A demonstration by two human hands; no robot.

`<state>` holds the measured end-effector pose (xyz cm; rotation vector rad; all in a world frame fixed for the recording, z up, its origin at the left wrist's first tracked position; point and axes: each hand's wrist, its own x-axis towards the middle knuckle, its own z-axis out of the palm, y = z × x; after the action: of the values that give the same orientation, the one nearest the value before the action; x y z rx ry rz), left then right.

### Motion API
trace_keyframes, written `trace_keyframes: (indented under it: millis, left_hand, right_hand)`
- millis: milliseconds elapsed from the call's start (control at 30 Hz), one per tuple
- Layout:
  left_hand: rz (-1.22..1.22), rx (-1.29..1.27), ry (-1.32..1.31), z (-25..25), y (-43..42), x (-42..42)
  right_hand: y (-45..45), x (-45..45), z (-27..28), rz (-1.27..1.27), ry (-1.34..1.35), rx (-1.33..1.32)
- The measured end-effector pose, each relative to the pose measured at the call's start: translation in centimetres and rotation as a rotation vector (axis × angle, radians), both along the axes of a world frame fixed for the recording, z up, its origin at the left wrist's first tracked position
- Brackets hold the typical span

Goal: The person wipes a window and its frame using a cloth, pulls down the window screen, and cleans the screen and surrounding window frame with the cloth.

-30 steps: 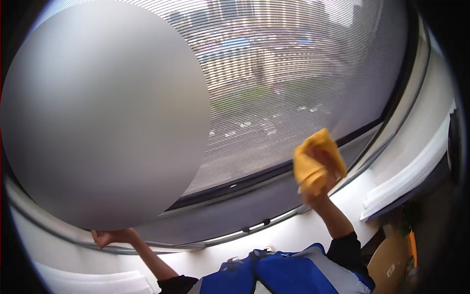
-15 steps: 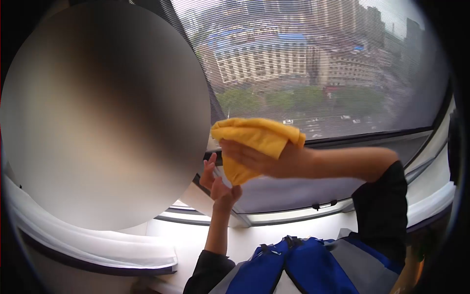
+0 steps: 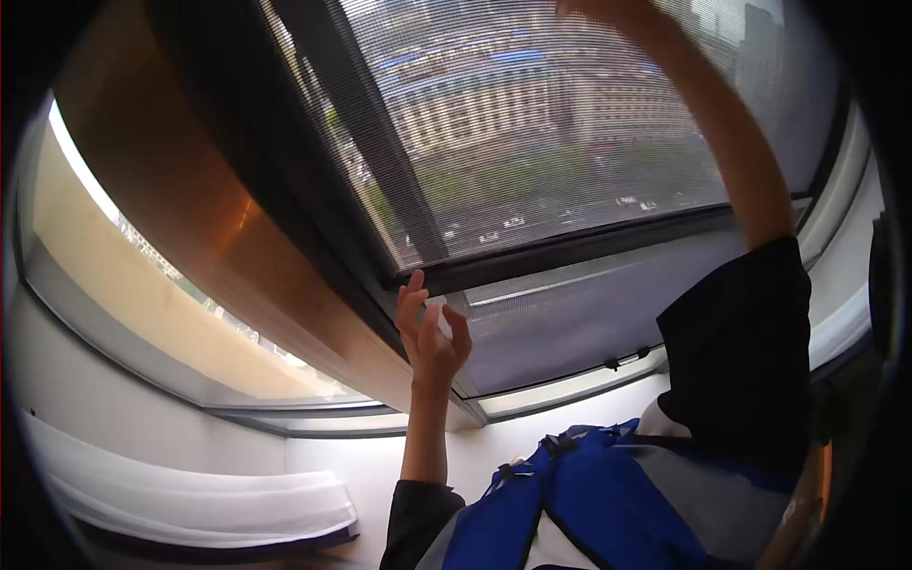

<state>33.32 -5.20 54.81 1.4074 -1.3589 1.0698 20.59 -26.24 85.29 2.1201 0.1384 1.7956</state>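
My left hand point(image 3: 432, 342) is raised at the lower left corner of the dark window frame point(image 3: 532, 264). Its fingers are bent and apart, and I see nothing held in them; whether they touch the frame I cannot tell. High up, my right hand point(image 3: 603, 8) reaches over the mesh-covered window pane point(image 3: 532, 161), cut off by the top edge of the view. Its fingers are hidden, and the yellow cloth is out of sight now.
A brown post point(image 3: 228, 228) rises left of the window. White fabric point(image 3: 209, 503) lies along the ledge at lower left. Below the pane hangs a grey panel point(image 3: 570, 332) with small dark clips. Buildings and a road show outside. I wear a blue and grey vest point(image 3: 608, 503).
My right hand has swept up from beside my left hand to the top edge, and the yellow cloth it held has gone from view. My left hand stays by the frame corner.
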Motion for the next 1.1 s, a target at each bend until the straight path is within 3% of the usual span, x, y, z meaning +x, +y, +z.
trace_keyframes:
  millis: [100,133,167,233,267,333,367,433,500,567,667,733,833,900,933,1100]
  left_hand:
    - [0.035,-0.055,-0.059,-0.6,-0.7,-0.5]
    - [0.036,-0.054,-0.097,-0.7,-0.8,-0.7]
    - [0.041,-0.027,-0.11,-1.0,-0.8,-1.1]
    - [-0.035,-0.059,-0.134,-1.2,-1.0,-0.9]
    - [-0.038,-0.057,-0.153,-1.4,-0.9,-0.5]
    - [-0.009,-0.084,-0.12,-1.5,-0.9,-0.8]
    - [0.038,-0.103,-0.021,-0.7,-1.3,-2.0]
    - [0.001,-0.197,0.073,-1.0,-1.6,-1.9]
    - [0.011,-0.211,0.093,-1.3,-2.3,-3.2]
    - [0.164,-0.287,0.069,-0.3,-3.9,-5.9]
    - [0.427,-0.12,0.12,0.4,-6.7,-10.5]
    - [0.335,-0.076,0.115,0.4,-10.2,-13.8]
    - [0.264,0.001,0.031,-0.4,-16.3,-18.8]
    - [0.239,0.048,-0.078,-0.8,-20.5,-22.6]
    - [0.372,0.083,-0.094,-0.9,-22.6,-24.9]
    - [0.198,0.166,-0.171,-1.7,-32.0,-32.9]
  right_hand:
    - [-0.5,-1.1,-12.1,0.015,0.406,-0.446]
    - [-0.1,-3.3,-13.0,0.21,0.849,0.004]
    - [0.2,-5.5,-13.9,0.341,1.08,0.556]
    - [-4.4,-7.3,-13.8,-0.006,0.485,-0.589]
    - [-4.5,-9.4,-12.3,0.222,0.538,0.179]
    - [-9.1,-13.1,-10.3,0.184,0.267,0.627]
    - [-15.5,-17.5,-10.0,-0.136,0.085,0.294]
    - [-22.1,-21.0,-10.1,-0.304,-0.443,0.166]
    - [-25.2,-24.3,-11.9,-0.322,-0.774,0.201]
    - [-28.9,-29.4,-15.0,-0.277,-0.733,0.462]
    - [-33.4,-35.5,-20.4,-0.329,-0.762,0.623]
    - [-35.5,-38.9,-23.0,-0.313,-0.799,0.783]
    - [-33.6,-41.1,-22.2,-0.143,-0.818,1.235]
    - [-37.6,-43.0,-23.8,-0.286,-0.768,0.851]
    - [-39.1,-44.4,-24.3,-0.345,-0.726,0.697]
    - [-39.4,-49.4,-24.1,-0.351,-0.431,0.504]
